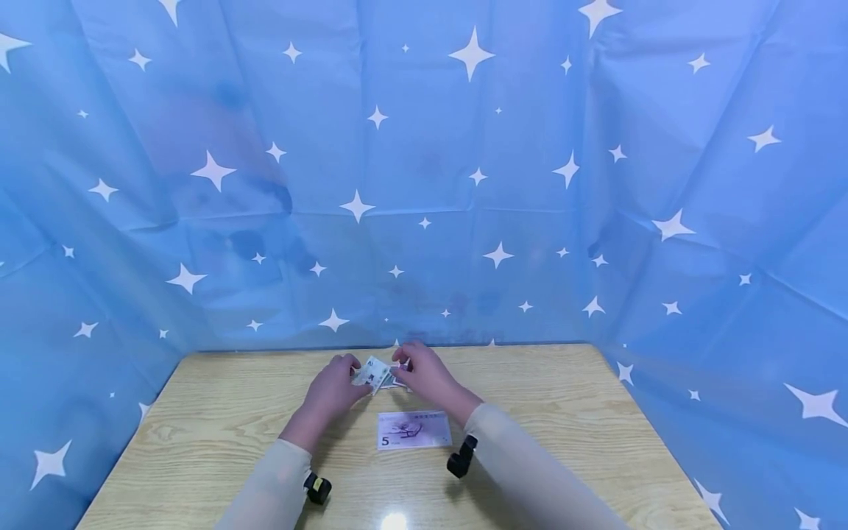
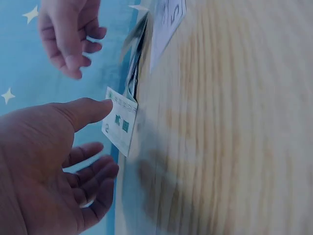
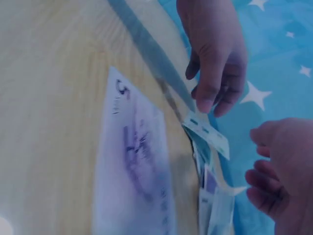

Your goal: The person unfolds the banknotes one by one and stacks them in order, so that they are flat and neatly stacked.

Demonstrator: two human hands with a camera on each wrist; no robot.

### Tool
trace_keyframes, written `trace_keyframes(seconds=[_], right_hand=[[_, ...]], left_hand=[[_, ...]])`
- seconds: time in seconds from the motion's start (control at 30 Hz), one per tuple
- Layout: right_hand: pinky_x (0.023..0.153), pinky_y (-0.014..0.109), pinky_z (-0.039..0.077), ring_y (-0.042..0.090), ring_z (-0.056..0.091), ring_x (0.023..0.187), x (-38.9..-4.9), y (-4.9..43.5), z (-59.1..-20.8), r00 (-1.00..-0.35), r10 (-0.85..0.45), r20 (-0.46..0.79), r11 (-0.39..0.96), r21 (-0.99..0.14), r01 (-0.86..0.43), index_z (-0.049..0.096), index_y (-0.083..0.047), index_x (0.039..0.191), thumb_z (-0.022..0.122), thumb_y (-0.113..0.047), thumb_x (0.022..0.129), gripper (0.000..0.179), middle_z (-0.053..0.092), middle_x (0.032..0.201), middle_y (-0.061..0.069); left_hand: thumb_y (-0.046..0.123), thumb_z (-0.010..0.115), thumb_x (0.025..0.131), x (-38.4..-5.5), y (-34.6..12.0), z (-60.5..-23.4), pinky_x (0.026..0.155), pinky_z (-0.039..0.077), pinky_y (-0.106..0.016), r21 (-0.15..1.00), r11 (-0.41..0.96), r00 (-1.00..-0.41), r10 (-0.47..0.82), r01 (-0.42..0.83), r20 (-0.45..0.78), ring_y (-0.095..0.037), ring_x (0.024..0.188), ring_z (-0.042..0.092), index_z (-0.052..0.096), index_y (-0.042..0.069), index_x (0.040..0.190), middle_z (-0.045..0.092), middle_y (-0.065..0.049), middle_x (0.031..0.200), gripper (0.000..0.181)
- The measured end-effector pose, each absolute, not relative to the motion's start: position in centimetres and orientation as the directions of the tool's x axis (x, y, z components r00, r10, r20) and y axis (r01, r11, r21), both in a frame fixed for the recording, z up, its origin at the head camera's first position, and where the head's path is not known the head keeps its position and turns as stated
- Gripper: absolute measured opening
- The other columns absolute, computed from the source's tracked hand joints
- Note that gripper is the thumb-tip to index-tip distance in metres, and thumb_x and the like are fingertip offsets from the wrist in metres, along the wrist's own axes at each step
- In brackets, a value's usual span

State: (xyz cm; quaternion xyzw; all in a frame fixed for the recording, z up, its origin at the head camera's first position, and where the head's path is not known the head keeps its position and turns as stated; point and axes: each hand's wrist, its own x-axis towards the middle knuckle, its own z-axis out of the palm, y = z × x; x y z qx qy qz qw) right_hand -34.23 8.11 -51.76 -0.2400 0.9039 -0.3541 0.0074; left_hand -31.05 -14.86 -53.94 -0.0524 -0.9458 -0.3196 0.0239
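Observation:
A pale banknote (image 1: 372, 374) marked 2 with green print lies tilted on a small loose pile of notes (image 1: 394, 377) near the table's far edge. My left hand (image 1: 334, 386) is just left of it, fingers loosely bent; in the left wrist view the thumb overlaps the note's corner (image 2: 120, 120), but the right wrist view shows a gap. On the pile's right side hovers my right hand (image 1: 424, 372), its loosely curled fingers holding nothing in both wrist views. Closer to me, a purple banknote (image 1: 414, 430) marked 5 lies flat.
Under everything is a light wood-grain table (image 1: 563, 427). A blue cloth with white stars (image 1: 424, 280) hangs right behind its far edge and along both sides. Small black cameras (image 1: 461, 458) sit at both wrists.

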Motion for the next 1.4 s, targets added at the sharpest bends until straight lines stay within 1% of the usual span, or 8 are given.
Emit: trace_keyframes(seconds=[0.2,0.33,0.47,0.63,0.8,1.07,1.27,1.4], right_hand=[[0.092,0.036,0.060,0.024,0.067,0.112,-36.3,6.1,-51.7,-0.866,-0.494,0.076,0.671,-0.601,-0.435,0.071,-0.003,0.136,0.080,-0.022,0.104,0.038,0.065,0.128,0.011],[0.100,0.041,0.058,0.029,0.065,0.123,-36.9,5.4,-51.8,-0.857,-0.515,0.024,0.699,-0.567,-0.435,0.069,-0.005,0.140,0.082,-0.020,0.102,0.043,0.064,0.135,0.013],[0.104,0.043,0.057,0.029,0.063,0.130,-37.3,5.0,-52.0,-0.854,-0.519,-0.033,0.721,-0.553,-0.417,0.067,-0.009,0.145,0.083,-0.021,0.103,0.047,0.061,0.143,0.012],[0.105,0.043,0.057,0.030,0.063,0.130,-37.5,4.7,-52.3,-0.840,-0.537,-0.079,0.732,-0.539,-0.417,0.064,-0.011,0.152,0.086,-0.018,0.099,0.057,0.057,0.148,0.013],[0.108,0.042,0.054,0.029,0.060,0.130,-37.7,4.7,-52.5,-0.813,-0.573,-0.101,0.747,-0.472,-0.468,0.065,-0.015,0.155,0.088,-0.016,0.097,0.062,0.055,0.147,0.014],[0.110,0.042,0.053,0.030,0.056,0.137,-37.6,4.3,-52.3,-0.798,-0.590,-0.124,0.765,-0.400,-0.504,0.068,-0.018,0.152,0.086,-0.018,0.098,0.057,0.052,0.151,0.014],[0.107,0.040,0.053,0.026,0.056,0.130,-37.3,4.1,-51.9,-0.797,-0.589,-0.130,0.765,-0.408,-0.499,0.070,-0.016,0.149,0.086,-0.018,0.098,0.053,0.053,0.146,0.012],[0.107,0.041,0.054,0.028,0.057,0.130,-37.3,4.1,-52.0,-0.797,-0.592,-0.121,0.752,-0.437,-0.493,0.071,-0.015,0.146,0.086,-0.016,0.098,0.051,0.053,0.146,0.013]], left_hand=[[0.035,0.091,0.092,-31.8,-14.9,-55.0,0.093,0.058,-0.055,0.601,0.796,-0.998,0.053,0.069,0.045,-0.034,0.103,0.067,0.068,-0.005,0.132,0.067,-0.018,0.119,0.062],[0.037,0.091,0.091,-32.0,-14.7,-55.2,0.089,0.058,-0.054,0.596,0.799,-0.997,0.060,0.079,0.052,-0.031,0.099,0.065,0.070,-0.005,0.129,0.065,-0.017,0.115,0.060],[0.036,0.092,0.089,-31.9,-14.4,-55.0,0.082,0.057,-0.050,0.589,0.803,-0.996,0.060,0.087,0.065,-0.028,0.093,0.062,0.071,-0.005,0.125,0.063,-0.015,0.110,0.058],[0.031,0.093,0.086,-31.8,-14.1,-55.2,0.077,0.056,-0.048,0.581,0.809,-0.995,0.051,0.089,0.082,-0.027,0.091,0.059,0.073,-0.002,0.119,0.062,-0.013,0.107,0.051],[0.026,0.095,0.083,-31.9,-13.8,-55.3,0.078,0.056,-0.049,0.587,0.803,-0.993,0.049,0.101,0.104,-0.028,0.091,0.059,0.074,0.000,0.114,0.061,-0.012,0.105,0.045],[0.023,0.095,0.084,-32.3,-13.7,-55.7,0.080,0.055,-0.049,0.617,0.780,-0.993,0.049,0.104,0.105,-0.026,0.087,0.060,0.074,0.001,0.114,0.063,-0.012,0.105,0.042],[0.015,0.093,0.083,-31.8,-13.6,-55.1,0.081,0.056,-0.051,0.644,0.754,-0.990,0.060,0.131,0.131,-0.027,0.085,0.062,0.073,-0.002,0.112,0.067,-0.015,0.102,0.039],[0.011,0.092,0.081,-31.6,-13.6,-55.2,0.079,0.056,-0.053,0.650,0.743,-0.983,0.066,0.162,0.170,-0.027,0.082,0.061,0.072,-0.004,0.111,0.066,-0.016,0.100,0.040]])
